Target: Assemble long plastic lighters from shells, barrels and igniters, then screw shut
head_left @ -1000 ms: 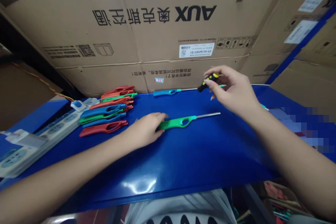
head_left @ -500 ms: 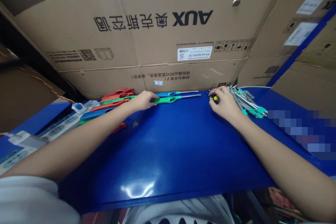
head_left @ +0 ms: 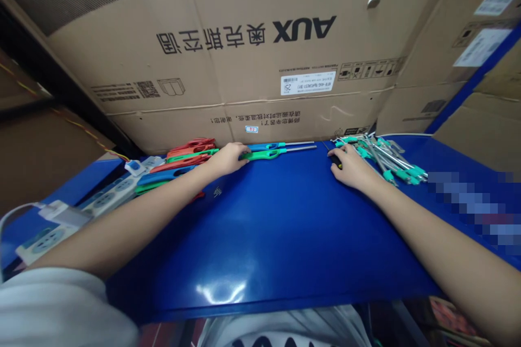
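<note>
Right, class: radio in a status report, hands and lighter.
Left hand on green lighter, beside blue lighter. Right hand covering black tool. Nothing between.

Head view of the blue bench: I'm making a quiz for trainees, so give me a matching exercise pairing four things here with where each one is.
Things:
1. green long-nosed plastic lighter
2. heap of bare metal lighter tubes with green ends
3. white plastic power strip
4. pile of red, green and blue plastic lighter handles

Places:
A. far right of the blue table, beside the right hand
B. left edge of the table
C. under the left hand, by the cardboard box
D. just left of the left hand

Pairs: 1-C, 2-A, 3-B, 4-D
</note>
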### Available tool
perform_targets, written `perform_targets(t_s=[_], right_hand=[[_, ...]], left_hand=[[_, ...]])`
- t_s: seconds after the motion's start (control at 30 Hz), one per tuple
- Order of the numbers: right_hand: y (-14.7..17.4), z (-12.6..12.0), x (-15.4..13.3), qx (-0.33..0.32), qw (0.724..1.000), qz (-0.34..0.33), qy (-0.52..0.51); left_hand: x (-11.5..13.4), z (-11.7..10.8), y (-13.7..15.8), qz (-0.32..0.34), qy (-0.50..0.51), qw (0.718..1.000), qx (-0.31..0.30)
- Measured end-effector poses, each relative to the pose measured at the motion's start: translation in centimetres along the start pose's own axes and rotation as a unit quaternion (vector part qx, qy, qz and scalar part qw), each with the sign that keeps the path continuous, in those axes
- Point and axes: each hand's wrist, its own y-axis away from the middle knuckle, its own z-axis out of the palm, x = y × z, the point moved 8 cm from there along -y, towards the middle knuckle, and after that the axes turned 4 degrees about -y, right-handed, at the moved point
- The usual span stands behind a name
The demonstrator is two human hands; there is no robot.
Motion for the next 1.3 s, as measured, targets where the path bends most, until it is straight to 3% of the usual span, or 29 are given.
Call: perform_targets(t_s=[0.2, 0.33, 0.43, 0.57, 0.77, 0.9, 1.1, 1.3], right_hand=[[0.1, -0.4, -0.4, 0.018, 0.999, -0.016, 0.027], [0.2, -1.9, -2.1, 0.062, 0.996, -0.071, -0.008], [0.3, -3.2, -3.9, 0.079, 0.988, -0.118, -0.064], [0.6, -4.2, -6.1, 0.080, 0.979, -0.162, -0.098], [1.1, -4.0, -7.3, 0.064, 0.978, -0.174, -0.098], [1.1, -3.5, -7.3, 0.055, 0.978, -0.178, -0.098], [1.3, -3.3, -8.0, 0.052, 0.975, -0.194, -0.091], [1.5, -3.4, -8.2, 0.053, 0.974, -0.201, -0.089]], left_hand=[[0.5, 0.1, 0.1, -0.016, -0.022, 1.000, -0.001], [0.4, -1.6, 0.7, -0.051, -0.049, 0.997, -0.013], [-1.7, -3.9, 1.6, -0.120, -0.072, 0.989, -0.037], [-5.9, -6.5, 4.0, -0.230, -0.109, 0.959, -0.123], [-8.8, -8.7, 8.5, -0.285, -0.127, 0.935, -0.170], [-9.2, -8.6, 9.9, -0.268, -0.105, 0.945, -0.156], [-10.0, -7.3, 9.4, -0.262, -0.075, 0.956, -0.110], [-10.5, -6.0, 8.4, -0.269, -0.059, 0.950, -0.148]])
